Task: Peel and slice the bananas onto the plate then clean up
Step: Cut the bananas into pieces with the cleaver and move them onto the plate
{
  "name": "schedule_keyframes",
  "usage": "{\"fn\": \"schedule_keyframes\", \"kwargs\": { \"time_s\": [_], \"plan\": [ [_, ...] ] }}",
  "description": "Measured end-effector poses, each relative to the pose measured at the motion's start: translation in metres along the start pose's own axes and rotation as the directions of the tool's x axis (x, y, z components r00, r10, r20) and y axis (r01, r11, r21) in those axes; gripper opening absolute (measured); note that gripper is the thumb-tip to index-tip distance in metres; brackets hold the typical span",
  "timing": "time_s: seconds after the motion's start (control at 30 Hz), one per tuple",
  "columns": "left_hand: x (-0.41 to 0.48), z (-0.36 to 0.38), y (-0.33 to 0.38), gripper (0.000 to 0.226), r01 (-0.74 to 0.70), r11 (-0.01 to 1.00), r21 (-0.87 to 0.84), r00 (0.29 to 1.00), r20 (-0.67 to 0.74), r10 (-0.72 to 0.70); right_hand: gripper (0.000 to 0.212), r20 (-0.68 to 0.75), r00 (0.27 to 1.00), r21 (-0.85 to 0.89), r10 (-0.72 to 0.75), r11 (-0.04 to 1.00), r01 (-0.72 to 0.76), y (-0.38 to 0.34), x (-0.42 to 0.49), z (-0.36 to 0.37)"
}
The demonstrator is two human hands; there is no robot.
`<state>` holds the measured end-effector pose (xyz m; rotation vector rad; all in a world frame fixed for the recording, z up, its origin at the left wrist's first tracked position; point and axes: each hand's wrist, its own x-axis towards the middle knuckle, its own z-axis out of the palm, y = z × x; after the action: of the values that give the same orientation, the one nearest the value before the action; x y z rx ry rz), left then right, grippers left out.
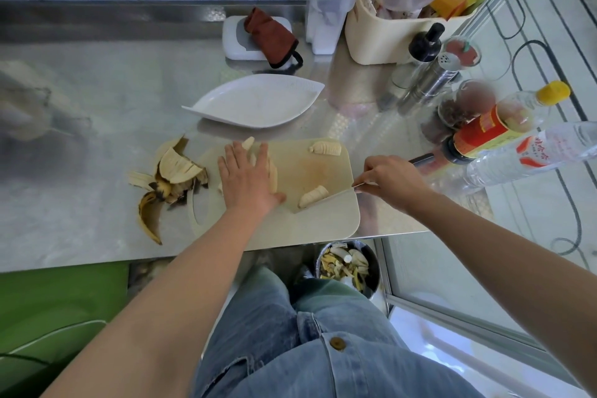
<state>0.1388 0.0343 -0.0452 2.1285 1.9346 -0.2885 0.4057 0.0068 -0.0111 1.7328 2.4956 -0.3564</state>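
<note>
On the beige cutting board point(326, 223), my left hand point(247, 179) lies flat with straight fingers over peeled bananas point(273, 173). My right hand point(392, 179) grips the knife point(318, 200) by its dark handle. The blade lies almost flat on the board and carries a row of banana slices point(312, 196). Another sliced piece point(324, 148) rests at the board's far edge. The white leaf-shaped plate point(255, 103) stands behind the board with nothing on it. Banana peels point(171, 182) lie on the steel counter left of the board.
Bottles, jars and a shaker point(433, 82) crowd the counter's right side. A cream basket point(400, 32) and containers stand at the back right. A brown cloth point(269, 34) lies on a white scale. A bin point(349, 263) with peels stands below the counter edge.
</note>
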Motion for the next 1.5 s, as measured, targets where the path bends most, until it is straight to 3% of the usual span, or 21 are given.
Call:
{"fn": "schedule_keyframes", "kwargs": {
  "time_s": [0.13, 0.33, 0.87, 1.13, 1.5],
  "plan": [
    [0.003, 0.001, -0.004, 0.131, 0.083, 0.996, -0.014, 0.996, 0.023, -0.082, 0.018, 0.026, 1.000, 0.004, 0.002, 1.000, -0.002, -0.002, 0.007, 0.001],
    [0.005, 0.004, -0.011, 0.136, 0.078, 0.997, 0.003, 0.997, 0.021, -0.078, 0.020, 0.002, 0.999, 0.011, 0.034, 0.999, -0.034, -0.002, 0.020, 0.001],
    [-0.003, 0.009, -0.021, 0.121, 0.044, 0.999, 0.010, 0.999, -0.028, -0.044, 0.029, -0.047, 0.960, 0.021, 0.277, 0.961, -0.277, -0.002, 0.049, 0.003],
    [-0.003, 0.009, -0.022, 0.121, 0.040, 0.999, 0.026, 0.999, -0.026, -0.040, 0.031, -0.002, 0.975, 0.032, 0.222, 0.975, -0.222, -0.004, 0.046, 0.000],
    [-0.003, 0.006, -0.022, 0.121, 0.046, 0.999, 0.028, 0.999, -0.015, -0.045, 0.032, -0.029, 0.958, 0.042, 0.287, 0.957, -0.286, -0.010, 0.048, 0.003]
  ]
}}
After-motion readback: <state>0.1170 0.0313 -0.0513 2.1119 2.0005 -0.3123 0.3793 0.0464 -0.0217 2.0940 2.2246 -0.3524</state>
